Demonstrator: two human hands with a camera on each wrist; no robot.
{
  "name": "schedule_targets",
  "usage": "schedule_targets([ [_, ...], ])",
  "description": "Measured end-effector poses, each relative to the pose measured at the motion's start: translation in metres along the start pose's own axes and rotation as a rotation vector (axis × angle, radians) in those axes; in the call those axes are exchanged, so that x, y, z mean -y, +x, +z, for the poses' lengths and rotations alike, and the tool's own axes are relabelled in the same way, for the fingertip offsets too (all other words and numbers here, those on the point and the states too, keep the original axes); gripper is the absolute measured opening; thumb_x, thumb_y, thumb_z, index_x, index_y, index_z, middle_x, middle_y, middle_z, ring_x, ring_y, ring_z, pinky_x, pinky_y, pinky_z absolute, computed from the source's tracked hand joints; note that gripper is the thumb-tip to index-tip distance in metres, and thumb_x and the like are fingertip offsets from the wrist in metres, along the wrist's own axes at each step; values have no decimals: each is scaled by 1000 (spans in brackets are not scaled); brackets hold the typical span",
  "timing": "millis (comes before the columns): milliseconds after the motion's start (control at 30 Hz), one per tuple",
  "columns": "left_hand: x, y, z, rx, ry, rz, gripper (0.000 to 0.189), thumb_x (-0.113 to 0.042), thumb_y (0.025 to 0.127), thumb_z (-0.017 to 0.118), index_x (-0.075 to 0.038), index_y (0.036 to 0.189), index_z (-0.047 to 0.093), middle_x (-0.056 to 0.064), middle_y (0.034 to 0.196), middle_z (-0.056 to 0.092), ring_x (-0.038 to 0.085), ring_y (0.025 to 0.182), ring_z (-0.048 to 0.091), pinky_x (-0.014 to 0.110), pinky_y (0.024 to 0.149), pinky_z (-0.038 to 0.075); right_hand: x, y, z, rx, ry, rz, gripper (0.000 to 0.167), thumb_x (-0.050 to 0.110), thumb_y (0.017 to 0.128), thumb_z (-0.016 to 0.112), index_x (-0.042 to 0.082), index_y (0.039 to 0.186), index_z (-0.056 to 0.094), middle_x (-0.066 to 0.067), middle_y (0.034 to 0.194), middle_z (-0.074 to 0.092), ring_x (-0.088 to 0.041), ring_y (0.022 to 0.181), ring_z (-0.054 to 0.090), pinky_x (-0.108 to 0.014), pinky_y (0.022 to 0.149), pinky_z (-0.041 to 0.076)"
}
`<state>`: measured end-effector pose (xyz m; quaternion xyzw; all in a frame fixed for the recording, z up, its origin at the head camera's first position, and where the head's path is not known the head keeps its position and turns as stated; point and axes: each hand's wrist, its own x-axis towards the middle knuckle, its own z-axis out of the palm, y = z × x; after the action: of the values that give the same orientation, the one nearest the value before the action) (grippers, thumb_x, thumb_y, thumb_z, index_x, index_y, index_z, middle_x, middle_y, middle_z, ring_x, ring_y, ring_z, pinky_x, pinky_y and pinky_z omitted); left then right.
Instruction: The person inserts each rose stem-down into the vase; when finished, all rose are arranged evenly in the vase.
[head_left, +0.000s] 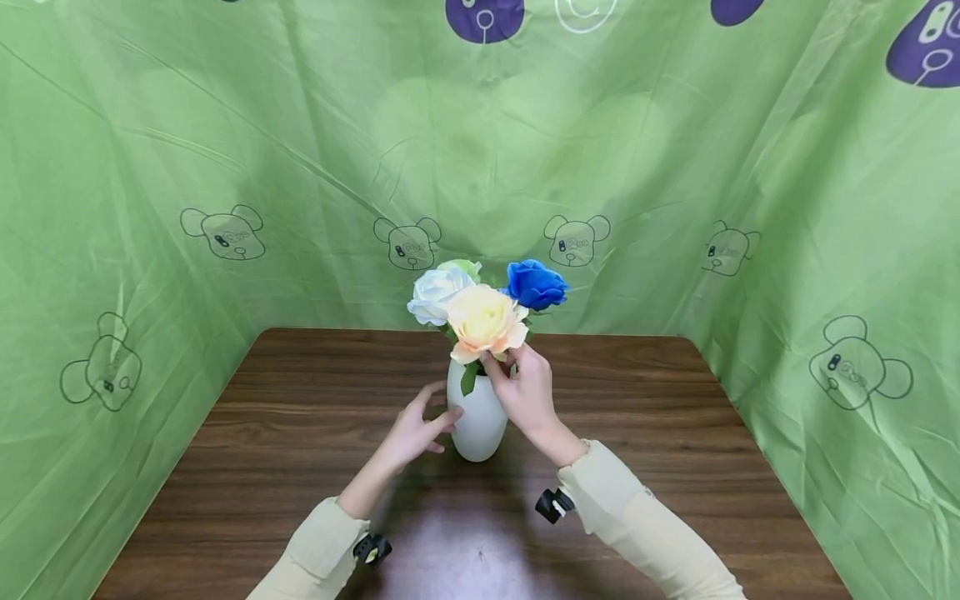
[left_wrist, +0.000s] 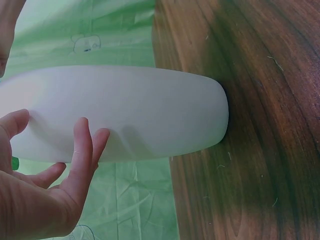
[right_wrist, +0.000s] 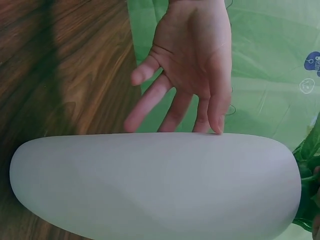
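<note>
A white vase (head_left: 477, 417) stands upright on the wooden table, holding several artificial roses. The peach rose (head_left: 487, 321) faces front, with a pale blue-white rose (head_left: 439, 296) to its left and a blue rose (head_left: 537, 285) to its right. Just under the peach bloom, my right hand (head_left: 527, 390) pinches at its stem by the vase's mouth; the bloom hides part of the fingertips. My left hand (head_left: 415, 429) is at the vase's left side, fingers spread and fairly straight, thumb touching the wall. In the right wrist view, green leaves (right_wrist: 311, 150) emerge from the mouth.
Partly behind the white rose is a pale green bloom (head_left: 463, 268). Green cloth (head_left: 337, 167) with bear drawings hangs behind and along both sides of the wooden table (head_left: 315, 400). Black wrist devices (head_left: 553, 505) sit by both sleeves.
</note>
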<state>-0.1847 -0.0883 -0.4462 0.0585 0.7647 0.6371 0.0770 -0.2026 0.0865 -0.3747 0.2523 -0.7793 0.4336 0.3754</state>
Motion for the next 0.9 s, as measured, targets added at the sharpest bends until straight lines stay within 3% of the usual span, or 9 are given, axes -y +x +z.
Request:
schedule_targets([
  [167,-1,0,0,0,0,0,59,-32,80,65,-15,130,38,19,119,46,35,84,60,36,48,51,0,-3,1,31,-17,38,12,7,75,68,6,81,57,3,57,45,-9,46,40,-21,39,33],
  [333,0,2,-1,1,2,5,59,-32,81,65,-14,130,38,19,119,47,35,83,60,40,50,52,-2,-3,2,50,-5,71,15,8,77,67,5,87,58,3,58,45,-8,48,40,-21,39,33],
  [533,2,3,0,-5,-2,7,59,-31,81,64,-13,130,37,21,119,46,33,82,61,43,50,51,-4,-7,1,51,59,99,6,5,77,65,6,77,59,3,59,49,-9,50,43,-22,40,36],
  [633,2,2,0,-8,-8,2,58,-29,81,65,-13,130,38,20,118,47,33,82,61,42,49,51,-7,-11,-2,36,94,106,12,8,78,66,7,70,57,3,60,52,-10,49,42,-22,40,35],
  [733,2,2,-1,-6,-8,0,57,-29,81,64,-14,130,38,20,118,47,32,82,61,42,50,51,-9,-13,-8,16,141,106,10,7,77,67,7,75,57,1,62,54,-10,48,42,-22,40,35],
  [800,3,2,-2,-12,11,18,57,-30,82,64,-12,130,38,20,119,46,31,80,61,41,50,52,-10,-14,-14,-1,168,91,9,2,77,66,4,81,58,-3,64,56,-11,49,43,-23,40,35],
  [900,6,2,-7,-55,120,92,56,-34,82,63,-12,129,41,19,121,46,25,74,63,37,52,52,-9,-16,-27,-8,193,77,16,-7,77,62,0,91,59,-9,74,60,-14,53,48,-23,42,39],
])
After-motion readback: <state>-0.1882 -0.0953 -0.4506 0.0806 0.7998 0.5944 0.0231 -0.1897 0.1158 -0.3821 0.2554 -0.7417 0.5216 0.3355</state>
